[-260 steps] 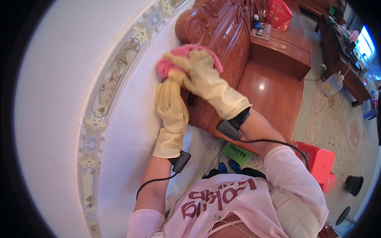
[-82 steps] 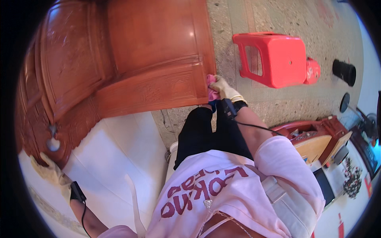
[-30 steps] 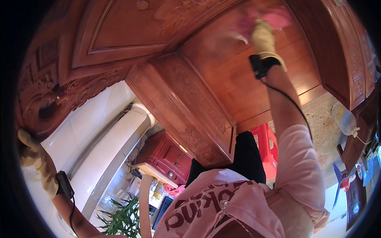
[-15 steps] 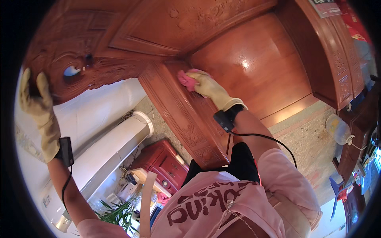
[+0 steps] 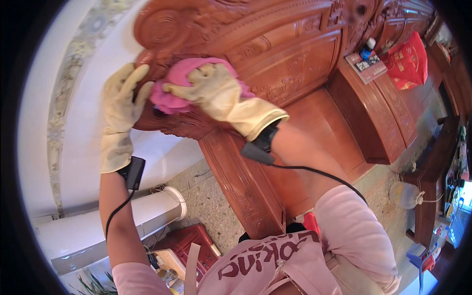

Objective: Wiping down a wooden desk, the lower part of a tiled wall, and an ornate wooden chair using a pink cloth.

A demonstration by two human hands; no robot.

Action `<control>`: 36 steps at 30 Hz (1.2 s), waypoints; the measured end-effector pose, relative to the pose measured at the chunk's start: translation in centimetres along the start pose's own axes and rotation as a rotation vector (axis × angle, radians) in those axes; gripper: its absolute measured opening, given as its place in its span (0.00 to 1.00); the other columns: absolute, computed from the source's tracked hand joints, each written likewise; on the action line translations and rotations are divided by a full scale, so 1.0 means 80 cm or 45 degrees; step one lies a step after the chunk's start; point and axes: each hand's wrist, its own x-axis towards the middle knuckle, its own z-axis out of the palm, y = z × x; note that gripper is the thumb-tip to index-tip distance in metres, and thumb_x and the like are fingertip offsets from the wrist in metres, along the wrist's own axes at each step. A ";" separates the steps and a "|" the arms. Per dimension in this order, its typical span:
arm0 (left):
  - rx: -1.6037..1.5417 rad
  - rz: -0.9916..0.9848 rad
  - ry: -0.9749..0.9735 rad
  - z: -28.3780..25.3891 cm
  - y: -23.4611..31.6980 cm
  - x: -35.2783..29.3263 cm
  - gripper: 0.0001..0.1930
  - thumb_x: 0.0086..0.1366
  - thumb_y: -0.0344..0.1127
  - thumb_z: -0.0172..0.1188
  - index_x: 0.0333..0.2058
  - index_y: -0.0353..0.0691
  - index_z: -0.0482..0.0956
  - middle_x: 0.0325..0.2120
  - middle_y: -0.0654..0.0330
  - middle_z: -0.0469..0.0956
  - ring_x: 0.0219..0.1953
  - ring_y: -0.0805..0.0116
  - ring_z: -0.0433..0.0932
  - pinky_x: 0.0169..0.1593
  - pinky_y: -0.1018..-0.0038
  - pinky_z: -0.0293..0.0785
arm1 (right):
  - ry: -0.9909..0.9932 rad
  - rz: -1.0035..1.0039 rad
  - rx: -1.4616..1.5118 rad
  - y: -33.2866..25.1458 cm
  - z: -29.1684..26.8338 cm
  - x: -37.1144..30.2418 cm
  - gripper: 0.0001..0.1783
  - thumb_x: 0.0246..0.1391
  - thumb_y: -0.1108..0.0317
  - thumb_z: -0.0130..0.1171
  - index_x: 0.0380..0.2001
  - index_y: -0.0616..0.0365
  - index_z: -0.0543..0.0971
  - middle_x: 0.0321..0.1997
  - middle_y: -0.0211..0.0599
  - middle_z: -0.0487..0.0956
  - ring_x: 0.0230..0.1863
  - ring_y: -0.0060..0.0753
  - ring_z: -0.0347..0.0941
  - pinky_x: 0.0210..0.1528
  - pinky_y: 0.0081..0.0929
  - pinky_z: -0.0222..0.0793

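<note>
Both my hands wear cream rubber gloves. My right hand point(image 5: 211, 91) holds a bunched pink cloth point(image 5: 179, 73) against the carved end of a reddish-brown wooden bench point(image 5: 285, 64). Part of the cloth spreads out past the fingers, over the carving. Just to the left, my left hand point(image 5: 120, 98) rests at the bench's outer carved edge, its fingers stretched out and apart, with no cloth in it. The wood behind the cloth is hidden.
A carved armrest point(image 5: 246, 182) runs toward me below the hands. On the far armrest lie a booklet point(image 5: 366, 68), a dark blue bottle point(image 5: 367, 49) and a red bag point(image 5: 408, 61). A white cylindrical unit point(image 5: 162, 209) and a red cabinet point(image 5: 199, 246) stand at lower left.
My right hand has moved up and left with the cloth, from the armrest to the carved end. The view has shifted, and my left hand now appears closer to the right hand.
</note>
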 end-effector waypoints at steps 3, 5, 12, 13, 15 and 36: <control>0.010 0.012 0.074 -0.002 0.002 0.000 0.25 0.57 0.33 0.74 0.54 0.42 0.80 0.41 0.50 0.80 0.40 0.46 0.80 0.44 0.57 0.77 | -0.171 -0.175 -0.248 0.067 0.008 -0.035 0.28 0.63 0.65 0.51 0.67 0.34 0.73 0.48 0.36 0.83 0.51 0.39 0.79 0.52 0.36 0.74; 0.041 -0.094 0.040 -0.018 -0.003 -0.016 0.28 0.58 0.33 0.74 0.57 0.42 0.78 0.49 0.51 0.81 0.48 0.47 0.80 0.51 0.57 0.77 | -0.533 0.534 0.777 0.085 -0.065 -0.031 0.26 0.63 0.63 0.52 0.65 0.44 0.74 0.50 0.35 0.84 0.50 0.38 0.79 0.52 0.33 0.74; 0.014 -0.059 0.093 -0.018 0.009 0.004 0.28 0.58 0.37 0.72 0.57 0.36 0.78 0.44 0.50 0.80 0.45 0.47 0.81 0.50 0.57 0.77 | 0.733 0.045 -0.046 0.076 -0.117 0.031 0.45 0.41 0.74 0.71 0.68 0.56 0.71 0.41 0.46 0.81 0.47 0.47 0.77 0.50 0.40 0.71; 0.022 -0.055 0.112 -0.021 0.006 0.002 0.28 0.58 0.37 0.72 0.57 0.36 0.78 0.44 0.50 0.80 0.45 0.47 0.81 0.50 0.57 0.77 | 0.464 0.109 0.222 0.054 -0.125 0.057 0.49 0.42 0.71 0.71 0.72 0.50 0.68 0.48 0.45 0.76 0.56 0.51 0.71 0.54 0.45 0.68; 0.003 -0.057 0.089 -0.024 0.003 -0.005 0.28 0.59 0.38 0.72 0.58 0.37 0.78 0.46 0.50 0.80 0.46 0.47 0.81 0.51 0.56 0.77 | 0.449 -0.047 -0.326 0.005 -0.142 0.109 0.42 0.44 0.66 0.68 0.68 0.42 0.74 0.48 0.42 0.78 0.57 0.51 0.70 0.57 0.48 0.66; -0.208 -0.123 0.123 -0.033 -0.001 -0.006 0.29 0.56 0.34 0.72 0.57 0.38 0.78 0.43 0.53 0.81 0.43 0.48 0.81 0.47 0.57 0.77 | 0.469 -0.061 -0.383 0.095 -0.194 0.142 0.32 0.48 0.69 0.63 0.61 0.44 0.77 0.47 0.46 0.82 0.51 0.54 0.77 0.53 0.49 0.73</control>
